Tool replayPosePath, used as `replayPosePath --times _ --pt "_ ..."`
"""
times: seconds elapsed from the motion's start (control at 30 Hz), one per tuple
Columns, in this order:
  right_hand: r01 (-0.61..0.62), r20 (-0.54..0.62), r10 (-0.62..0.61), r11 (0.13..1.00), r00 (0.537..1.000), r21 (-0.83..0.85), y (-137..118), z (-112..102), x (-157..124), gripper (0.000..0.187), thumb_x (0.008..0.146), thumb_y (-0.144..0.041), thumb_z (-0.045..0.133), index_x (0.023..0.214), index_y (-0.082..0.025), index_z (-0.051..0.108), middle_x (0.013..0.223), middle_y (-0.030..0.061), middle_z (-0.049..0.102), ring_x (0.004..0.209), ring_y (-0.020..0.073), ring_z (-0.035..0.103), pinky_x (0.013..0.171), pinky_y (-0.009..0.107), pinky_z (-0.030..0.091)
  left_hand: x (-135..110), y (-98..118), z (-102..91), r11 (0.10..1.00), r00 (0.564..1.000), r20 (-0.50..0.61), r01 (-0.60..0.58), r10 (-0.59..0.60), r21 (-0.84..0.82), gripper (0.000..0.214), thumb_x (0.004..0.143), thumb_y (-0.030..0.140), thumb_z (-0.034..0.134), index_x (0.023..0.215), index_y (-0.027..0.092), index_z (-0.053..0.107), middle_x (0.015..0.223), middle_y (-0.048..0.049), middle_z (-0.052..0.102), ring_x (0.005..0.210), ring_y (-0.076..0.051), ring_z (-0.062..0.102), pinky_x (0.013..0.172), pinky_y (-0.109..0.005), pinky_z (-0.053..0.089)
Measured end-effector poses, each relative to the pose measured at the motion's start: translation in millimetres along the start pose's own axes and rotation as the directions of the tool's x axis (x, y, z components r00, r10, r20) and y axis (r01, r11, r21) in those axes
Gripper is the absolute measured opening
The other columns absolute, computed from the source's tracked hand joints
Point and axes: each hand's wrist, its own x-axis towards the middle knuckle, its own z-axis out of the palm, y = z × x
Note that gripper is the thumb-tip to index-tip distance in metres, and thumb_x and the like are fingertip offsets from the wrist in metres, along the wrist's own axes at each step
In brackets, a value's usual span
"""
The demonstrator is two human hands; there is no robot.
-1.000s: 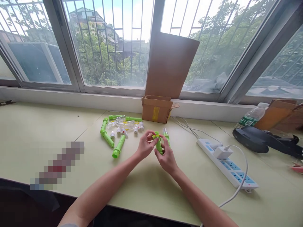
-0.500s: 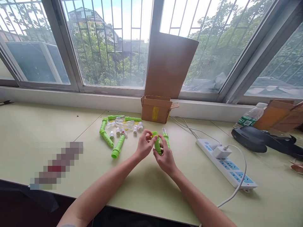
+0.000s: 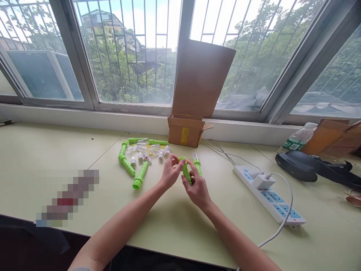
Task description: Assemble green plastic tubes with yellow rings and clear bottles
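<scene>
Between my two hands is a green plastic tube (image 3: 186, 173) with a threaded end, tilted with that end up and away from me. My left hand (image 3: 170, 174) pinches it near the threaded end, where a bit of yellow shows. Around the tube's lower body, my right hand (image 3: 196, 187) has its fingers closed. Just beyond the right hand lies a green tube with a clear cap (image 3: 195, 157), partly covered by the fingers. Left of my hands, a loose green tube (image 3: 141, 176) rests with its threaded mouth toward me.
Several more green tubes (image 3: 124, 160), clear plastic caps (image 3: 142, 147) and small white pieces (image 3: 133, 161) lie behind and left. A cardboard box (image 3: 184, 131) stands by the window. To the right are a power strip (image 3: 282, 209) with cables, a bottle (image 3: 299, 139) and a black device (image 3: 296, 166).
The held tube's threaded end has tipped slightly left, and my left hand has shifted a little with it. My right hand keeps its hold, and the other parts stay in place.
</scene>
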Motion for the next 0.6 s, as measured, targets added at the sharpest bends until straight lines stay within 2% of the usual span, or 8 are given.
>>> replayPosePath --times 0.1,0.2,0.33,0.4,0.6 --pt "0.034 -0.012 -0.035 0.995 0.999 -0.09 2.0 -0.5 0.8 0.056 0.083 -0.028 0.051 0.138 -0.02 0.039 0.06 -0.005 0.044 0.047 0.0134 0.045 0.047 0.025 0.039 2.5 -1.2 -1.0 0.999 1.0 -0.028 -0.001 0.002 0.039 0.039 0.074 0.049 0.067 0.07 0.019 0.042 0.065 0.0035 0.046 0.065 -0.011 0.051 0.055 -0.021 0.05" --pt "0.014 -0.013 -0.014 0.999 1.0 -0.052 3.1 2.6 -0.4 0.059 0.084 -0.031 0.052 0.139 -0.021 0.037 0.061 -0.0055 0.043 0.046 0.0127 0.043 0.046 0.025 0.038 4.9 -2.5 -2.2 0.999 0.998 -0.061 0.0 0.003 0.043 0.039 0.073 0.047 0.069 0.068 0.019 0.042 0.064 0.0043 0.043 0.062 -0.01 0.048 0.054 -0.02 0.048" --pt "-0.066 0.038 0.061 0.984 0.997 0.168 1.1 7.7 -2.5 0.068 0.086 -0.036 0.052 0.145 -0.021 0.022 0.069 -0.0046 0.048 0.045 0.0103 0.042 0.044 0.023 0.038 5.7 -4.6 -3.7 0.999 0.998 -0.056 0.036 -0.038 -0.041 0.03 0.075 0.038 0.067 0.08 0.019 0.044 0.071 0.0032 0.049 0.067 -0.01 0.053 0.064 -0.023 0.047" --pt "-0.082 0.073 0.067 0.968 0.995 0.237 -0.3 8.9 -3.4 0.068 0.086 -0.035 0.052 0.145 -0.021 0.02 0.071 -0.0039 0.051 0.047 0.0099 0.043 0.045 0.023 0.039 4.7 -5.1 -4.1 0.996 0.998 -0.026 0.055 -0.057 -0.075 0.024 0.078 0.033 0.063 0.088 0.02 0.046 0.074 0.0021 0.053 0.07 -0.011 0.055 0.069 -0.025 0.047" --pt "-0.028 0.023 0.025 0.986 0.999 0.162 -0.4 9.6 -5.7 0.061 0.085 -0.03 0.053 0.14 -0.021 0.029 0.065 -0.0062 0.046 0.047 0.0095 0.037 0.046 0.022 0.035 1.5 -1.9 -4.1 0.986 0.998 0.033 0.063 -0.058 -0.156 0.02 0.077 0.021 0.049 0.097 0.021 0.044 0.077 0.0006 0.06 0.076 -0.014 0.059 0.074 -0.027 0.044"
